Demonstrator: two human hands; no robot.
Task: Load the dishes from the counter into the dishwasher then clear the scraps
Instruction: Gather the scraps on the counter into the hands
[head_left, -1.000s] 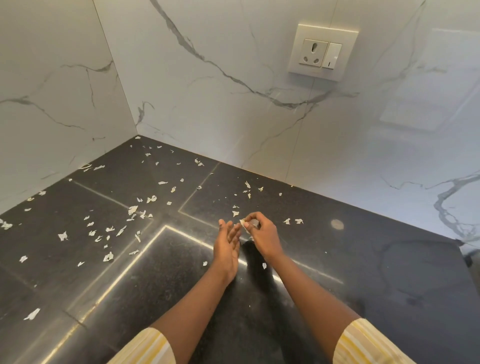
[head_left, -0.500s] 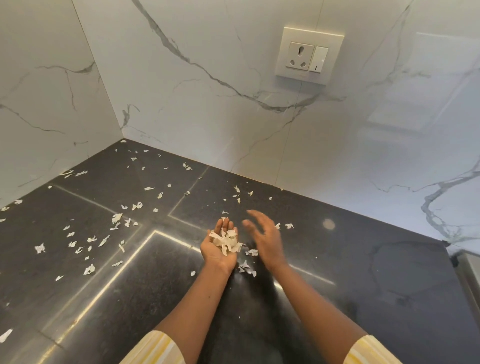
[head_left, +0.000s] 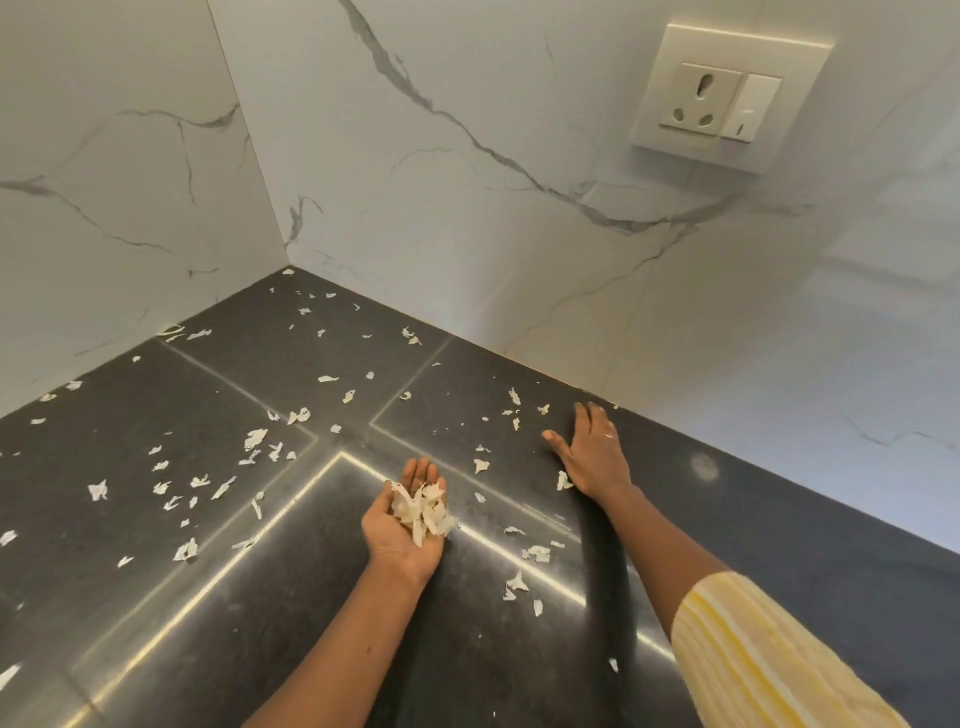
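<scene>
Several pale, thin scraps (head_left: 254, 439) lie scattered over the black counter (head_left: 208, 597), thickest on its left half. My left hand (head_left: 402, 530) is held palm up above the counter's middle, cupping a small heap of collected scraps (head_left: 422, 510). My right hand (head_left: 592, 454) lies flat, palm down with fingers spread, on the counter close to the back wall. A few loose scraps (head_left: 514, 397) lie just left of its fingers. No dishes or dishwasher are in view.
White marble walls (head_left: 467, 208) meet in a corner behind the counter. A socket with a switch (head_left: 722, 98) sits on the back wall at upper right. More scraps (head_left: 535, 553) lie between my forearms.
My right hand has left the cupped left hand and reached forward and right, now flat on the counter by the wall. My left hand has turned palm up, showing its heap.
</scene>
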